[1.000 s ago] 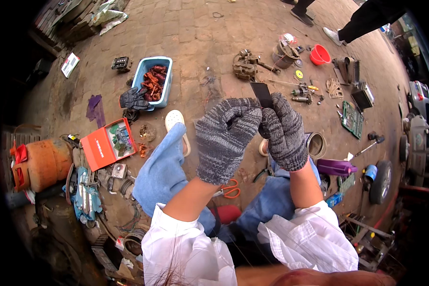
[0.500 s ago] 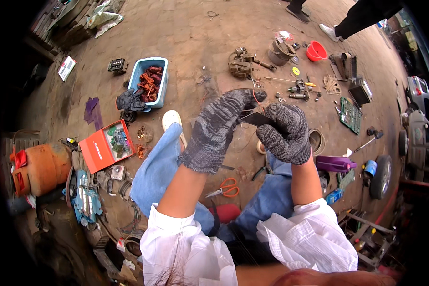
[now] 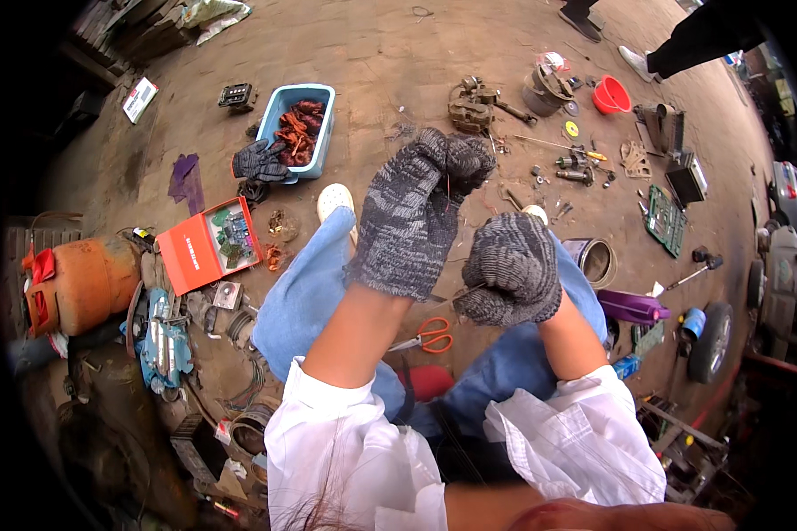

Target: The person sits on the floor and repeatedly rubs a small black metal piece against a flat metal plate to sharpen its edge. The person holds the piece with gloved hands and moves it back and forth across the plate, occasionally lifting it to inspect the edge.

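Observation:
Both my hands wear grey-and-black knitted gloves and are raised over the ground between my knees. My left hand is closed, fingers pinched together, with a thin copper-coloured wire showing at them. My right hand is balled up, lower and closer to me, apart from the left. What it grips is hidden by the glove; only a thin dark edge shows beside its thumb. Orange-handled scissors lie on the ground below my hands.
A blue tub of copper-coloured coils stands ahead left, a spare glove at its edge. Nearby are an open red box and an orange gas cylinder. Metal parts, a red bowl and a green tool case lie right.
My hands have moved apart; the right came down toward me and closed into a fist. The dark flat piece seen between them is now out of sight. The view has shifted slightly.

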`<state>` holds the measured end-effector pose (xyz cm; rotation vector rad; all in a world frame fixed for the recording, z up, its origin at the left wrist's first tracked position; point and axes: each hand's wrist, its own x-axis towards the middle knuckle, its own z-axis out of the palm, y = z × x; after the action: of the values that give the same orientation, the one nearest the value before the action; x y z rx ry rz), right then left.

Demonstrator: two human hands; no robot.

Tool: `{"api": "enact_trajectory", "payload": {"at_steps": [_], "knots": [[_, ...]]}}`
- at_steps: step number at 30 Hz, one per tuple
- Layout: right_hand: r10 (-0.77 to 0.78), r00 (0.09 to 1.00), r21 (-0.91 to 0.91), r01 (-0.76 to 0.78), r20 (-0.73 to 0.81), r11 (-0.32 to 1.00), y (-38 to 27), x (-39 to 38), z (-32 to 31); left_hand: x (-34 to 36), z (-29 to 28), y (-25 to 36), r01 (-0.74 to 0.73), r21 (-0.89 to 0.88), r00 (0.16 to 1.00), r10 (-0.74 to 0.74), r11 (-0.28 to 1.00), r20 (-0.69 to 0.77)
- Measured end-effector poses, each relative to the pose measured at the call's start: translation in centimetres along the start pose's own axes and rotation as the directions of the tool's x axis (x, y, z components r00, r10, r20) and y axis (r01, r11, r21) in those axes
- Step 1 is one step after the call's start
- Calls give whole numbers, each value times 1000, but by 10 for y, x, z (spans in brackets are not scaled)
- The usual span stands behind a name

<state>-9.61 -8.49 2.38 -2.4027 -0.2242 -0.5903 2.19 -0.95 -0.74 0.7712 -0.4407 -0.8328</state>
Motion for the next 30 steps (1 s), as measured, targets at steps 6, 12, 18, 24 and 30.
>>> {"api": "enact_trajectory", "payload": {"at_steps": [6,12,18,24,30], "knots": [[562,786,378,-454,-256,807,-10,7,3,0,1,4,173,-519,985,-151,837,85],[687,717,512,-550,-115,660,-7,16,6,-9,14,13,152,-291,988,-154,945,18],[742,671,624,-574,-14,531,-10,14,7,-6,9,3,210,-433,970,-241,877,-16],[774,634,629,-606,11,487,-13,15,1,-8,10,-1,65,-128,995,-75,990,-72],[764,592,608,-515,-257,604,-4,12,2,-7,21,1,16,112,999,-20,994,33]]}}
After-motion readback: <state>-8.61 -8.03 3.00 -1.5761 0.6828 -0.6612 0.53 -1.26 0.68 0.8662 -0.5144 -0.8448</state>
